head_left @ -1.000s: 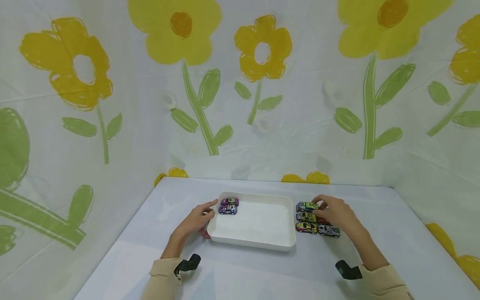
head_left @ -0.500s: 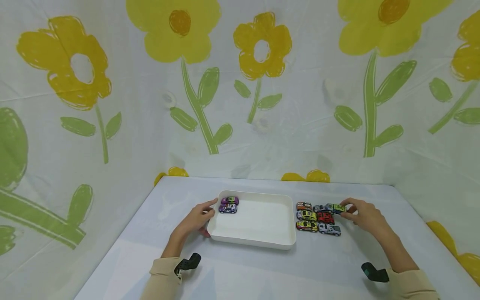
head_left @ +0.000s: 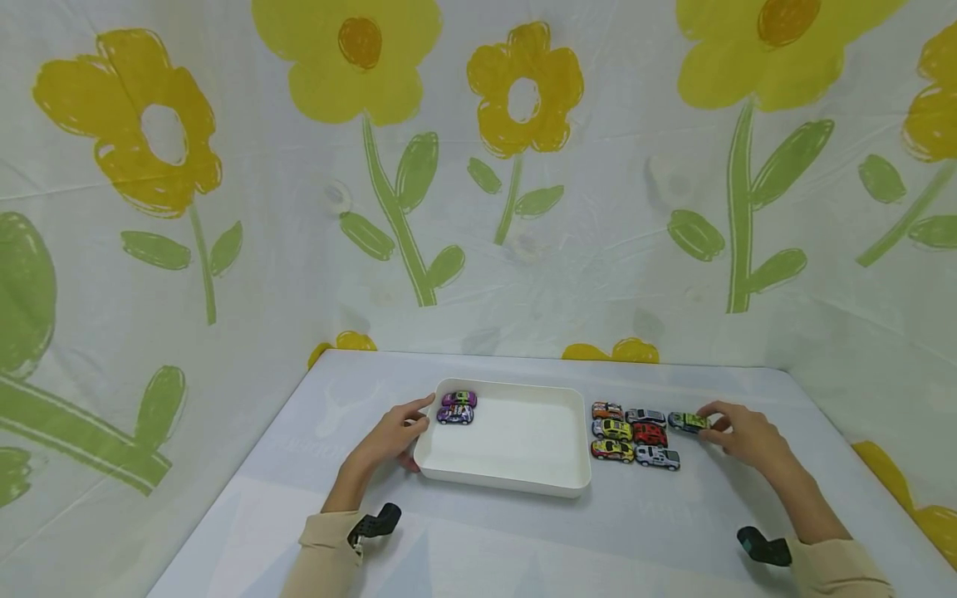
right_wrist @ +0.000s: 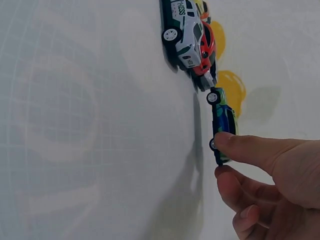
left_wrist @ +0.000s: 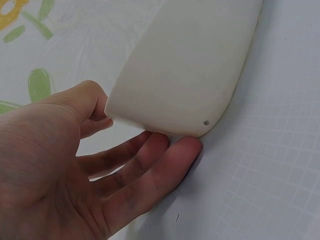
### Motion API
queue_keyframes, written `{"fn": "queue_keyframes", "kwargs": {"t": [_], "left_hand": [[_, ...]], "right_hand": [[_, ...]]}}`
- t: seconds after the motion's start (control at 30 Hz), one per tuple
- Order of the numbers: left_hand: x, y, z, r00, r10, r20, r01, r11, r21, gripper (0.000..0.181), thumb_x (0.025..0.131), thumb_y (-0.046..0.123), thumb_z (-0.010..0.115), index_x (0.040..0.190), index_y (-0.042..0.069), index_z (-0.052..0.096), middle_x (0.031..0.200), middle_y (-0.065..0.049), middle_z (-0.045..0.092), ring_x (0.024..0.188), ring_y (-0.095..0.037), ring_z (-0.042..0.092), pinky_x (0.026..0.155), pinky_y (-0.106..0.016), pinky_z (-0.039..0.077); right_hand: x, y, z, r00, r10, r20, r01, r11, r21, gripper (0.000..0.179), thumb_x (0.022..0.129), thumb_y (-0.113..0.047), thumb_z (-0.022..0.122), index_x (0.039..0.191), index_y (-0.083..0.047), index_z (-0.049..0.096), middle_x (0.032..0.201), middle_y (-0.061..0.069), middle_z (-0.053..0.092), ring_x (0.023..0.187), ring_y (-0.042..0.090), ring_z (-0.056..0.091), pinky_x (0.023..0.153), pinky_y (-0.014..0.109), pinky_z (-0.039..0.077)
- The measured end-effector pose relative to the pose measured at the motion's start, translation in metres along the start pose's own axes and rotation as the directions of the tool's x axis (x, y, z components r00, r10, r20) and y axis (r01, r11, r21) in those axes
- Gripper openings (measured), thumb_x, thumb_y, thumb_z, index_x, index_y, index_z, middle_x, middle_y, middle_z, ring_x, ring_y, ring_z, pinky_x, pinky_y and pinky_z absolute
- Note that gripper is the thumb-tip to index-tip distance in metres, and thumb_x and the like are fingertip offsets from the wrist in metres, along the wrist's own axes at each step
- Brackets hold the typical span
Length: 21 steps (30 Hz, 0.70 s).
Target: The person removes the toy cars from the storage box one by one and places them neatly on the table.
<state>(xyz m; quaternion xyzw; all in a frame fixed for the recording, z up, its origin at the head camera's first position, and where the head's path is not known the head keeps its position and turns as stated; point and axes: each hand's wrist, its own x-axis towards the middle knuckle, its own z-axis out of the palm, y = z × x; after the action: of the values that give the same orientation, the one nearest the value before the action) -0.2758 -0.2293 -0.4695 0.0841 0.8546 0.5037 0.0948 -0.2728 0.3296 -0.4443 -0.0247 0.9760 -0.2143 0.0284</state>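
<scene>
My left hand [head_left: 392, 435] holds the left end of a white rectangular tray [head_left: 508, 480]; in the left wrist view its lower fingertips [left_wrist: 187, 150] lie at the tray's bottom edge. In the tray's far left corner sit a purple-and-green toy car [head_left: 459, 398] and a purple-and-white toy car [head_left: 455, 414]. To the right, my right hand [head_left: 750, 433] pinches the rear end of a green-and-blue toy car [right_wrist: 220, 122] between thumb and fingers. That car is just right of a grey toy car [head_left: 645, 417], low over the table.
Right of the tray, two columns of toy cars stand side by side: orange [head_left: 607, 410], yellow [head_left: 611, 429] and yellow-red [head_left: 611, 450] on the left, with red [head_left: 649, 433] and silver [head_left: 657, 458] beside them. A flower-print curtain [head_left: 598, 274] surrounds the white table [head_left: 478, 548].
My right hand has carried the green-and-blue car from atop the left column rightward, past the grey car. The orange and grey cars now show uncovered. My left hand and the tray stay put.
</scene>
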Motion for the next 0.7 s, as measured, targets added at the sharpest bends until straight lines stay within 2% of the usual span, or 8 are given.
{"fn": "queue_keyframes", "kwargs": {"t": [0.37, 0.7], "left_hand": [[0.0021, -0.0025, 0.001, 1.0, -0.019, -0.009, 0.019, 1.0, 0.015, 0.055, 0.099, 0.017, 0.051, 0.152, 0.017, 0.038, 0.128, -0.024, 0.058, 0.09, -0.024, 0.066, 0.048, -0.04, 0.061], [0.0007, -0.0004, 0.001, 1.0, -0.018, -0.013, 0.018, 1.0, 0.023, 0.055, 0.099, 0.016, 0.05, 0.152, 0.016, 0.038, 0.127, -0.025, 0.058, 0.082, -0.022, 0.066, 0.047, -0.04, 0.061]], "right_hand": [[0.0019, 0.0024, 0.0021, 0.999, 0.017, 0.028, -0.017, 1.0, -0.005, 0.035, 0.088, -0.013, 0.069, 0.12, -0.001, 0.06, 0.096, 0.022, 0.068, 0.067, 0.017, 0.06, 0.056, 0.029, 0.048], [0.005, 0.0039, 0.0059, 0.999, 0.04, 0.027, -0.04, 0.999, 0.014, 0.038, 0.09, -0.014, 0.068, 0.124, -0.002, 0.059, 0.101, 0.026, 0.066, 0.071, 0.019, 0.06, 0.058, 0.031, 0.05]]}}
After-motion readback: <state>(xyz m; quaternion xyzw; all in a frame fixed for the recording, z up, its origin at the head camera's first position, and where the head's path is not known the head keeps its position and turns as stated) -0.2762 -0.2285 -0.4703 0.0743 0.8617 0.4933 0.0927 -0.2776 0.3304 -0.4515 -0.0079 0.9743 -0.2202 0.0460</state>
